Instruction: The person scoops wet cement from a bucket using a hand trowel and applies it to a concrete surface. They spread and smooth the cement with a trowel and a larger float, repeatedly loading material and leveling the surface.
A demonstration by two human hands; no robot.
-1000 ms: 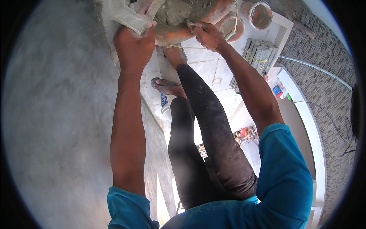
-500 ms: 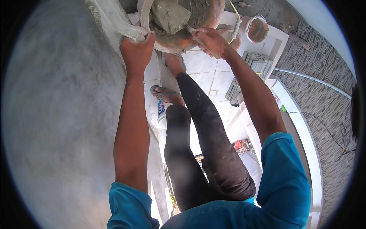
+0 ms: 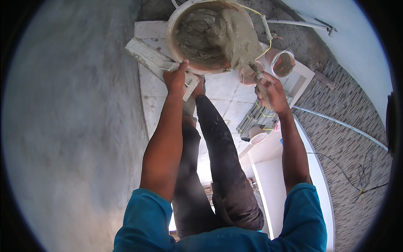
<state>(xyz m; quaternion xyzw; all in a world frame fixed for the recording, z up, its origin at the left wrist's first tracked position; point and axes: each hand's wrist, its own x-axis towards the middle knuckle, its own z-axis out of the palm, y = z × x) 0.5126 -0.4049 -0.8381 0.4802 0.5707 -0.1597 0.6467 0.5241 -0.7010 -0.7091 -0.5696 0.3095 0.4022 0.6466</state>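
A round bucket (image 3: 170,38) of wet grey mortar (image 3: 196,40) stands at the top of the view. My right hand (image 3: 273,95) is closed around the handle of a mortar-caked trowel (image 3: 260,80). A thick heap of mortar lies over the trowel's blade at the bucket's right side and hides the blade. My left hand (image 3: 175,79) grips a long pale plastering float (image 3: 149,55) by its handle. The float slants beside the bucket's lower left rim, between the bucket and the grey plastered wall (image 3: 79,113).
Two small buckets, one with a reddish inside (image 3: 283,64), stand right of the large bucket. Below them lie stacked grey panels (image 3: 256,115) and a pale tub (image 3: 257,135). A pipe (image 3: 342,126) crosses the striped wall covering (image 3: 331,101) at right. My legs stand on pale tiles.
The trowel's mortar heap has shifted from inside the bucket to its right edge. My right hand has moved right and down. The float has come away from the wall and tilted.
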